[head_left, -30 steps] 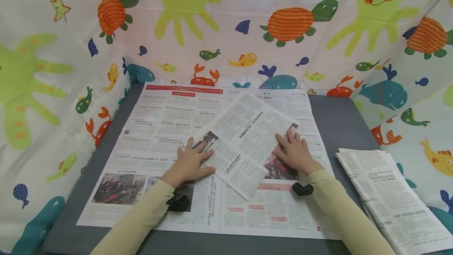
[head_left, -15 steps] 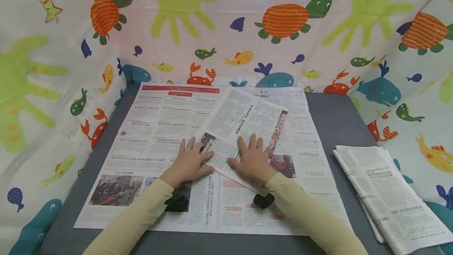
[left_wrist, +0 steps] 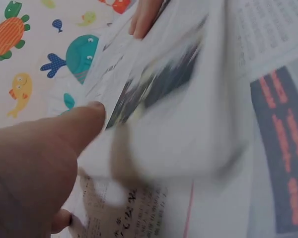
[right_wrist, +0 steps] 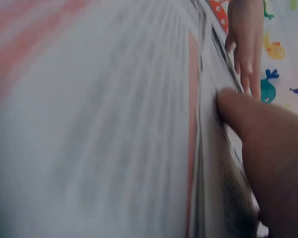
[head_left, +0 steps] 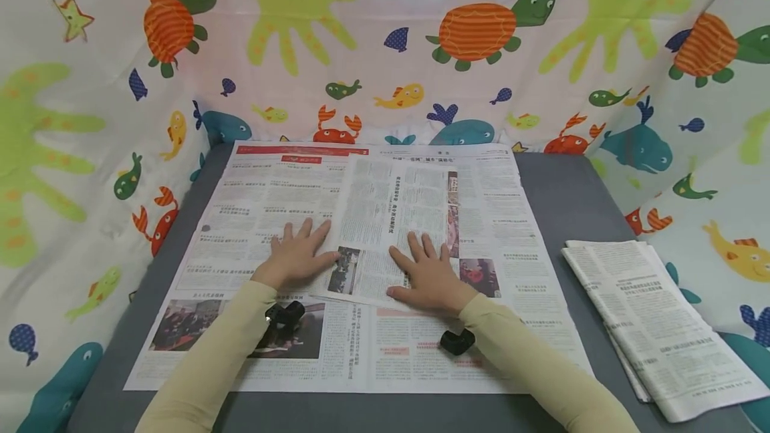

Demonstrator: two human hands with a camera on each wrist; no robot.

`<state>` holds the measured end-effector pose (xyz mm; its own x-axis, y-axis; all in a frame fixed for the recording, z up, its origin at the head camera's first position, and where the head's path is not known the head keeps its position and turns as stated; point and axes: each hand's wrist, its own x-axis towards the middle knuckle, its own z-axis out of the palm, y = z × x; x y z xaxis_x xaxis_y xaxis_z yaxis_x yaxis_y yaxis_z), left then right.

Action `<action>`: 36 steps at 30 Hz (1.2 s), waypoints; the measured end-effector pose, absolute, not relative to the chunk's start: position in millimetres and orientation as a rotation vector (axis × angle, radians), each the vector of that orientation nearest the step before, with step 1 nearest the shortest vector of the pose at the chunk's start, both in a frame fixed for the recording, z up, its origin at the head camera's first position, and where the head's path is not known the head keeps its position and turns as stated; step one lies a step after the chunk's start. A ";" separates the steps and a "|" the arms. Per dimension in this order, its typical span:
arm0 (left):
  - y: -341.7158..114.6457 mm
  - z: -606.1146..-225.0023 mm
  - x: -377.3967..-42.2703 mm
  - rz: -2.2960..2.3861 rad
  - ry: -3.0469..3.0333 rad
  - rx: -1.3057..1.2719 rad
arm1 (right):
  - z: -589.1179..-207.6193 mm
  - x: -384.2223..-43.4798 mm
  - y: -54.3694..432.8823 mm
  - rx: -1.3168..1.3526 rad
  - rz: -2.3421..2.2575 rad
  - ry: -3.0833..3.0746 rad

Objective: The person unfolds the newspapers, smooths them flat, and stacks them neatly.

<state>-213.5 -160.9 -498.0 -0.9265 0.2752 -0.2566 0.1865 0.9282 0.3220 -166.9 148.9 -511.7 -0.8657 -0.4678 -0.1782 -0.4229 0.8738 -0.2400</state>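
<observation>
A smaller folded newspaper (head_left: 369, 202) lies nearly straight on a large spread newspaper sheet (head_left: 234, 219). My left hand (head_left: 295, 256) is at its lower left edge, fingers spread over the large sheet and the thumb at the photo on the folded paper. My right hand (head_left: 430, 276) rests with spread fingers on its lower right part. In the left wrist view the folded newspaper (left_wrist: 164, 139) is blurred beside my left hand (left_wrist: 35, 158). The right wrist view shows my right thumb (right_wrist: 238, 106) against the paper, with the left hand (right_wrist: 246, 44) beyond.
A stack of folded newspapers (head_left: 656, 326) lies at the table's right side. The grey table (head_left: 577, 199) shows around the large sheet. A curtain (head_left: 361, 32) printed with sea animals hangs behind and along both sides. A black wrist device (head_left: 457, 341) sits below each hand.
The folded newspaper has turned counterclockwise from a slanted to a nearly straight position. My right hand has moved left off its right edge onto its lower part; my left hand has shifted slightly left.
</observation>
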 end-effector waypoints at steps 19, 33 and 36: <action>-156.3 -508.8 -210.2 0.293 2.800 0.355 | -509.8 -144.0 109.0 -0.811 -0.406 2.822; -159.9 -508.2 -208.1 0.318 2.824 0.372 | -514.6 -135.8 35.8 -0.680 -0.412 2.838; -160.0 -507.3 -208.0 0.330 2.823 0.364 | -514.3 -136.6 36.4 -0.685 -0.431 2.834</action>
<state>-208.0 -160.0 -507.3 -0.9303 0.2769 -0.2405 0.2141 0.9424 0.2571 -136.6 36.4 -514.3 -0.8742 -0.4711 -0.1181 -0.4147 0.8506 -0.3233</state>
